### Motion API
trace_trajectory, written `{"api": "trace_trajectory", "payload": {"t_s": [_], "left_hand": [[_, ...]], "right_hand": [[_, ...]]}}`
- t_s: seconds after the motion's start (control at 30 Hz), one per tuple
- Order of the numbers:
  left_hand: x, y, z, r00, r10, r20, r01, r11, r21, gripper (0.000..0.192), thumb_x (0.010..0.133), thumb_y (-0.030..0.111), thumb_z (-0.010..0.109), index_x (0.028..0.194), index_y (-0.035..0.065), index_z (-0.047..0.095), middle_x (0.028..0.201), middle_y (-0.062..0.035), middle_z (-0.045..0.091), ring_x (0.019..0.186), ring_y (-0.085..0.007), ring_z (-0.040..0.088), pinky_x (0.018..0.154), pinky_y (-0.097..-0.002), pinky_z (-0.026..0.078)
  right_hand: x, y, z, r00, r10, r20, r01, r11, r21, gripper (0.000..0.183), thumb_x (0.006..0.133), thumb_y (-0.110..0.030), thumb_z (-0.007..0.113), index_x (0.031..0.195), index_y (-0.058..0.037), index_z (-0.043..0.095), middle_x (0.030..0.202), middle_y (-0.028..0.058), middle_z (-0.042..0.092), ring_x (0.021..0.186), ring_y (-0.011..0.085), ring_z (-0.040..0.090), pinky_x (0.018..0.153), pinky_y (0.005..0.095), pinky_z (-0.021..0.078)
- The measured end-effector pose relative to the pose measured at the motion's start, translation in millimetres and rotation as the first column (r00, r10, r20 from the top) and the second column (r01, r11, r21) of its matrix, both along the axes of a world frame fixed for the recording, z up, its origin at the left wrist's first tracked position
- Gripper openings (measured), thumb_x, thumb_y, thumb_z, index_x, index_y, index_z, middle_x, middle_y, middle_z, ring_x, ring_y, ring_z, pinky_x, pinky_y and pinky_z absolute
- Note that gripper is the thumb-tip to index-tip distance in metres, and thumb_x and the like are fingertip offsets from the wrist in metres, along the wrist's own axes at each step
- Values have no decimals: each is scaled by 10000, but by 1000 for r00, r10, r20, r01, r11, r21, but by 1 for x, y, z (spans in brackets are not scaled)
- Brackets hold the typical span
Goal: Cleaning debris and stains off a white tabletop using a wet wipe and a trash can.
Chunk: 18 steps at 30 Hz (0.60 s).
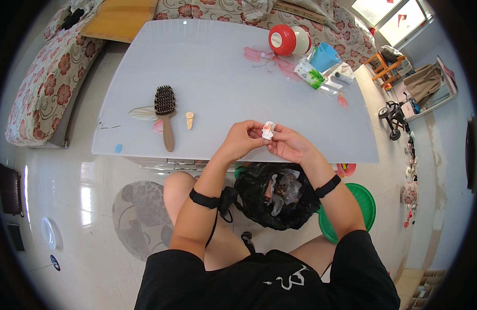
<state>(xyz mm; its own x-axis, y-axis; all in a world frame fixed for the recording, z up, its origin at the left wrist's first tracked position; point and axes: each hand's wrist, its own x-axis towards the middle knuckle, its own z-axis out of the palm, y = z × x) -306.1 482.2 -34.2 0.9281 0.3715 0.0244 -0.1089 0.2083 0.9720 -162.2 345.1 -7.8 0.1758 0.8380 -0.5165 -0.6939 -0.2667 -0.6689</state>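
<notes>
A small crumpled white tissue (pixel 268 130) with orange-red marks is pinched between both hands, above the front part of the pale glass-topped table (pixel 223 89). My left hand (pixel 244 140) holds it from the left, and my right hand (pixel 290 144) holds it from the right with the palm partly turned up. Further left on the tabletop lies a paddle hairbrush (pixel 166 116), its dark bristles facing up and its brown handle towards me. A yellow and pink hair clip (pixel 189 120) lies just right of the brush. Near the front left corner is a small blue oval item (pixel 118 148).
Below the table edge, between my knees, stands a bin lined with a black bag (pixel 246 193) holding rubbish. A green basin (pixel 364 205) is right of it. At the table's back right are a red and white container (pixel 283 40), a blue cup (pixel 324 57) and a tissue pack (pixel 309 73).
</notes>
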Motion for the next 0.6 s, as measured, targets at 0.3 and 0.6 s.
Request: {"api": "trace_trajectory", "payload": {"t_s": [0.3, 0.6], "left_hand": [[2, 0, -4, 999, 42, -18, -42, 999, 8, 204, 762, 35, 758, 917, -31, 643, 817, -41, 650, 737, -83, 588, 691, -226, 502], [5, -2, -6, 989, 129, -73, -114, 978, 175, 151, 752, 15, 747, 832, 1, 620, 767, -33, 640, 686, -87, 590, 639, -221, 487]], "right_hand": [[-20, -4, -2, 912, -72, 403, 70, 997, 21, 190, 860, -20, 599, 1050, -24, 585, 967, 87, 640, 866, 161, 622, 768, 280, 523], [-25, -2, 19, 890, -109, 442, 96, 994, 51, 215, 887, -75, 597, 1072, 32, 622, 995, 107, 671, 879, 161, 644, 803, 296, 537]]}}
